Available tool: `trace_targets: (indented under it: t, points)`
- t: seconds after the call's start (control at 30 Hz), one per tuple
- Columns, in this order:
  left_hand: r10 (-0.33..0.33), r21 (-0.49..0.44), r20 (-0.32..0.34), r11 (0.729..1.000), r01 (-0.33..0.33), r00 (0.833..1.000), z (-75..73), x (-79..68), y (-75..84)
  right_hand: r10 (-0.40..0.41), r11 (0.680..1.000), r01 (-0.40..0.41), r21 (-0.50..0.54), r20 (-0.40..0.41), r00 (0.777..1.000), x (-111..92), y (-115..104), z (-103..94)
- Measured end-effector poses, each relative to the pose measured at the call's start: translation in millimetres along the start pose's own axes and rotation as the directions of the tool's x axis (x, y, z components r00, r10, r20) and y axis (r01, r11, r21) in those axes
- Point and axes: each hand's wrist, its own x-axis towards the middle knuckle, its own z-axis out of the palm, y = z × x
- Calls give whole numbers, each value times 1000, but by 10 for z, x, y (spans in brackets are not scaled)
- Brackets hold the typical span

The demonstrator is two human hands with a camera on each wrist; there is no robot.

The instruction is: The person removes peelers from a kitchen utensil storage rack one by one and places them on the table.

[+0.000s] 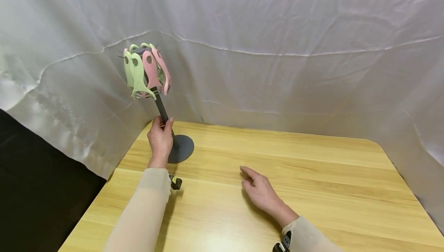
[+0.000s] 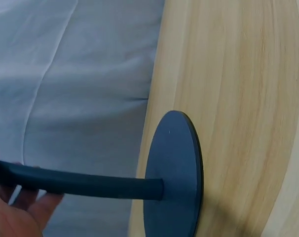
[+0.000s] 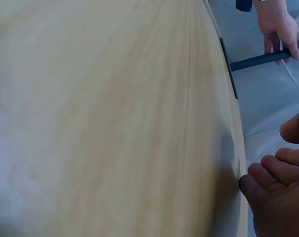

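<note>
Left sleeve point(image 1: 138, 209) nearest, its hand around the stand point(image 1: 161, 105)

Green and pink peelers point(image 1: 150, 71) ring the stand's top; below them, the left hand point(image 1: 160, 140) grips its pole point(image 2: 100, 184). That high load probably wants a firm, upright hold, with the base point(image 1: 186, 148) kept flat on the counter point(image 1: 329, 175). Right of the stand, the right hand point(image 1: 261, 193) holds nothing, fingers relaxed. Left wrist view plainly shows pole meeting base; only the head view shows the peelers.
</note>
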Motion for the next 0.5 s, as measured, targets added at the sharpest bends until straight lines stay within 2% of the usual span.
trace_targets:
  t: [0.1,0.2,0.37,0.47,0.5]
  points:
    - [-3,-50,37,999,4,999,-32,48,-30,-4,1000,4,1,2,1000,-1,3,4]
    - [9,-114,121,993,4,993,-76,111,-47,-5,1000,5,2,3,1000,-5,6,5]
    - [17,-241,279,969,53,960,-139,199,-77,-3,1000,3,-5,0,1000,-15,12,5]
    - [19,-288,336,954,83,942,-161,228,-92,-4,1000,4,-8,0,1000,-20,16,9]
    - [20,-288,353,954,88,936,-185,220,-50,-5,1000,5,-9,-1,1000,-22,16,10]
